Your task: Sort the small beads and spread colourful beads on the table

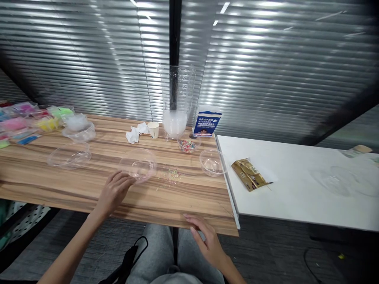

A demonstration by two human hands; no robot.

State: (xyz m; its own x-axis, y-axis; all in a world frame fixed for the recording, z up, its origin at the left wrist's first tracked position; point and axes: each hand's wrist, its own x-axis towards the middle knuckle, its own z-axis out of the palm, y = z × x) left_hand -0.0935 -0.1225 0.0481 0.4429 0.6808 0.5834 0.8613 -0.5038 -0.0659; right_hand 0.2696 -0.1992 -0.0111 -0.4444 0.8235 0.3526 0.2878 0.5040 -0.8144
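My left hand is at the near-left side of a clear plastic bowl, its curved fingers closed at the rim; the thumb is mostly hidden. The bowl stands upright on the wood-grain table. Just right of it lies a scatter of thin coloured sprinkles. My right hand is at the table's front edge, thumb and fingers apart, holding nothing. Beyond the sprinkles, a second clear bowl stands near the table's right edge, and a small clear bowl holds multicoloured bits.
At the back are crumpled tissues, a paper cup, a clear bag of white material and a blue packet. Clear containers and bright packs occupy the left. A gold packet lies on the white table.
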